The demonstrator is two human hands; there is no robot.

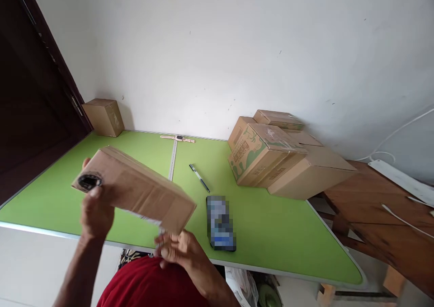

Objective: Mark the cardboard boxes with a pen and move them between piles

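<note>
In the head view, the person lifts a box clear of the counter, tilted down from the left fingers toward the right ones. The left hand pinches its upper end, thumb on the near face just beside a dark patch; whether that patch is a hole or a mark cannot be told. The right hand has its fingers loosely bent just below the low end; the blur does not show whether they touch it.

The likeliest trouble is a slip: one hand grips a single end, so most of the weight seems to hang out past those fingers, and the box could swivel downward. If the right fingers give no support, its low corner might knock them or drop onto the counter. If the patch is a hole, the cardboard beside the left thumb may be weak and could tear under pressure.

A swing to the right could strike the phone, near the right fingers, or roll the pen, which lies beyond them. The counter's near edge runs close to the right fingers, so a box let go there could tip off toward the person. The stack, well beyond the right fingers, seems safe.
</note>
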